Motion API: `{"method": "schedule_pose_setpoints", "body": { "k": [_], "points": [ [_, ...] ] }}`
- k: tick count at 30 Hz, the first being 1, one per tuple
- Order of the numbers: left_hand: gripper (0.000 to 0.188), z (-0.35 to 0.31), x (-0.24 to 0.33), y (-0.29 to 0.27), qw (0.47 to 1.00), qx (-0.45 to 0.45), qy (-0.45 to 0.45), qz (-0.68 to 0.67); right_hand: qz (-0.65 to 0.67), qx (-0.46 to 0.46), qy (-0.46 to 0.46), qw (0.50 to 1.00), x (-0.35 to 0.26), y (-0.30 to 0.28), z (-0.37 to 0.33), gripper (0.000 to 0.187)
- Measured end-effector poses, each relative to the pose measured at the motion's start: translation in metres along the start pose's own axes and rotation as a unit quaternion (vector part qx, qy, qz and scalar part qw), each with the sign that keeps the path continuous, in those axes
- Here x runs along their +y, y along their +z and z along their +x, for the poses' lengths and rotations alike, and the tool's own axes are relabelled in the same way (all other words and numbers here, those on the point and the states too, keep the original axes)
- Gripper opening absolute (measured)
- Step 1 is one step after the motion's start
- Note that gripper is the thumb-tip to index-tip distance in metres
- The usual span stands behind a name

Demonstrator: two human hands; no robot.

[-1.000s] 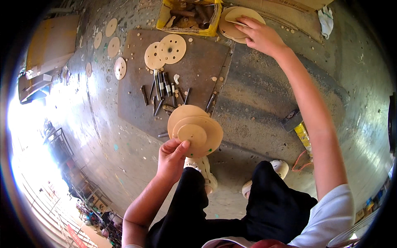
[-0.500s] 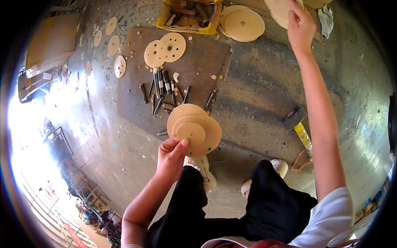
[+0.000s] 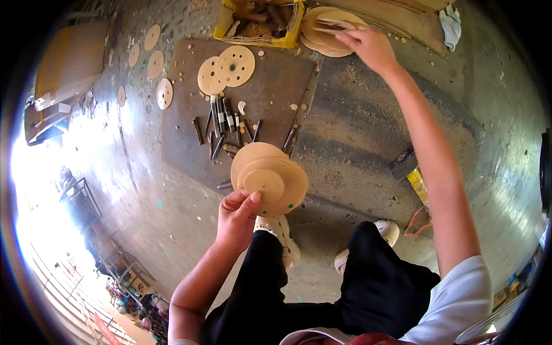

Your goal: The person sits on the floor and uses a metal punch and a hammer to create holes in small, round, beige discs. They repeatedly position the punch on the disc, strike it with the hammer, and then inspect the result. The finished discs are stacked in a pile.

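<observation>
My left hand (image 3: 238, 211) pinches a fanned stack of tan round discs (image 3: 282, 181) of different sizes, thumb on the smallest one at the front. Green specks mark the lower edge of a large disc. Up at the far side, my right hand (image 3: 371, 47) is stretched over a pile of large tan discs (image 3: 313, 40) on the floor. Its fingers close on a tan disc (image 3: 332, 24) seen nearly edge-on above that pile. The fingertips are partly hidden and slightly blurred.
A yellow-edged box (image 3: 286, 41) of brown pieces stands beside the pile. Dark metal punches (image 3: 221, 118) lie on the metal plate near two holed discs (image 3: 236, 66). A hammer (image 3: 411, 172) with a yellow-wrapped handle lies right, a white glove (image 3: 450, 29) far right. Smaller discs (image 3: 154, 64) lie left.
My right hand has moved left and a little nearer, carrying a disc from the far right to above the pile. The disc has tilted edge-on. My left hand stays nearly still.
</observation>
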State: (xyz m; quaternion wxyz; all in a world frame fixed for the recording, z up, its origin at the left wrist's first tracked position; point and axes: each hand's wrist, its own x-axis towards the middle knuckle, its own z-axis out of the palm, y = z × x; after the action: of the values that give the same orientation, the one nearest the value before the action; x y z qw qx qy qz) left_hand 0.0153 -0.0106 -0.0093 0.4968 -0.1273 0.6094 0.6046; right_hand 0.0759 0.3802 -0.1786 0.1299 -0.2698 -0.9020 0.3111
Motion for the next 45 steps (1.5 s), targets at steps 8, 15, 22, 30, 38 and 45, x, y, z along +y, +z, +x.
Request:
{"method": "schedule_pose_setpoints", "body": {
  "k": [8,15,22,30,38,45],
  "points": [
    [0.006,-0.002,-0.001,-0.008,1.000,0.017,0.002,-0.003,0.188,0.323,0.076,0.924,-0.028,-0.064,0.002,0.036],
    [0.007,0.002,0.000,0.003,1.000,-0.003,-0.002,0.002,-0.142,0.211,-0.090,0.963,0.002,-0.028,-0.005,0.021],
    [0.007,0.003,-0.001,0.003,1.000,-0.004,-0.004,0.006,-0.255,0.153,-0.128,0.946,-0.012,0.028,-0.022,0.036],
    [0.007,-0.001,-0.002,-0.001,1.000,0.000,0.002,0.004,-0.139,0.065,-0.055,0.987,-0.003,0.007,-0.013,0.031],
    [0.007,0.000,-0.002,0.003,1.000,-0.005,0.007,0.005,0.208,0.245,0.103,0.941,0.027,-0.023,-0.007,0.027],
    [0.007,0.002,-0.003,0.001,1.000,-0.006,-0.004,0.011,0.063,0.373,-0.095,0.921,-0.030,-0.059,-0.007,0.028]
  ]
}}
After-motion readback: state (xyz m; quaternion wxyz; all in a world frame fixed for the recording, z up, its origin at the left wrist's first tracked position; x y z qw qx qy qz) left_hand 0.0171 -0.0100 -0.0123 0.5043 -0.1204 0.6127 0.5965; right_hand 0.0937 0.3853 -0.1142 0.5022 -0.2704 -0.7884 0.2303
